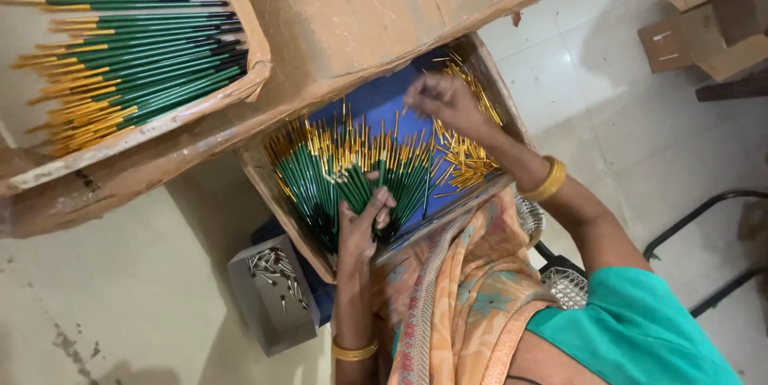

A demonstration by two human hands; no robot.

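Cardboard tray (264,73) beside green pens (352,181)

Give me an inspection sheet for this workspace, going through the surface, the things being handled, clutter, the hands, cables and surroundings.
Surface: a tray with a blue base on the lap, under a cardboard lid.
Job's things: green sticks with gold tips fanned in the tray; loose gold tubes piled at its right.
Clutter: a small grey box of metal pins beside the tray.
Hands: left hand grips a bunch of green sticks; right hand pinches one gold tube above the pile.
Cables: nothing seen.
Surroundings: a second tray of finished sticks top left, cardboard boxes on the tiled floor, a chair frame.
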